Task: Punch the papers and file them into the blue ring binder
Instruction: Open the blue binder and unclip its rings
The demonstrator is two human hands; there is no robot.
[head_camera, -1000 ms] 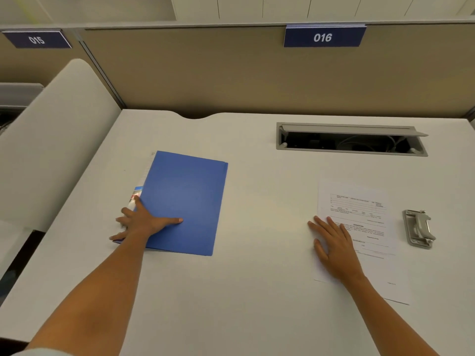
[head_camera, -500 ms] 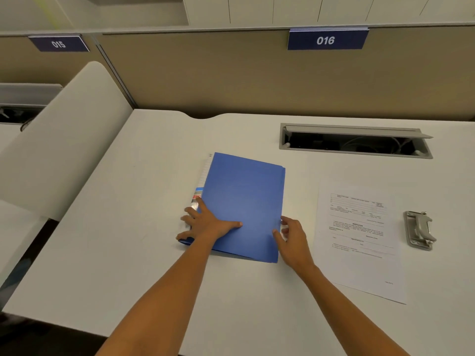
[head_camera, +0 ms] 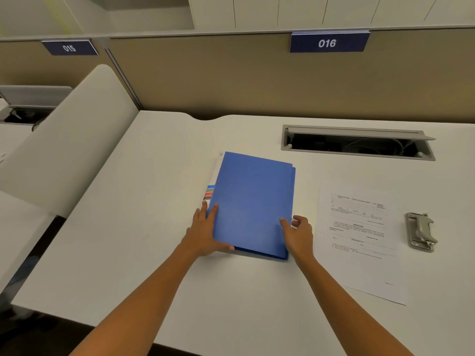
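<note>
The blue ring binder (head_camera: pixel 253 201) lies closed on the white desk (head_camera: pixel 154 253), its spine with a coloured label to the left. My left hand (head_camera: pixel 205 232) grips its near left corner, thumb under the front edge. My right hand (head_camera: pixel 297 232) holds the binder's near right edge, thumb on the cover and fingers curled at the side. To the right of the binder lie the printed papers (head_camera: pixel 359 240), flat and untouched. A grey metal hole punch (head_camera: pixel 420 232) sits beyond them, further right.
An open cable tray (head_camera: pixel 357 142) is sunk into the desk behind the papers. A tan partition (head_camera: pixel 231 80) with sign 016 closes the back. A white curved divider (head_camera: pixel 64 150) borders the left side; the desk's front edge runs near my forearms.
The binder has slid rightward toward the papers. My right hand left the papers and took the binder's right edge. My left hand shifted from flat on the cover to gripping the near left corner.
</note>
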